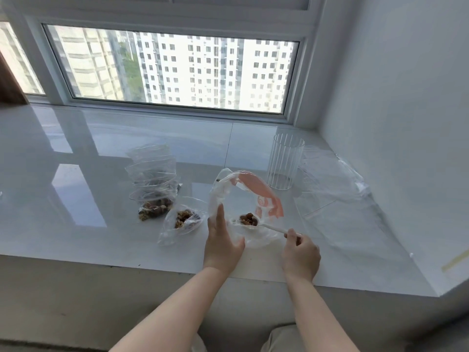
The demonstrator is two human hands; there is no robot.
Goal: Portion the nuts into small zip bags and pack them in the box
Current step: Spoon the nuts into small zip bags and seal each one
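A large clear bag with an orange band (266, 196) stands open on the white sill. My left hand (222, 240) holds its near-left rim between thumb and fingers. My right hand (299, 252) pinches the handle of a white spoon (271, 226), whose bowl carries a small heap of nuts (249, 219) inside the bag. To the left lies a small open zip bag (181, 219) with nuts in it. Behind that is a row of several small zip bags (153, 184), the nearest ones holding nuts.
A clear ribbed plastic cylinder (284, 161) stands upright behind the big bag. A flat sheet of clear plastic (332, 189) lies at the right, near the wall. The sill's front edge (152, 265) runs just below my hands. A window spans the back.
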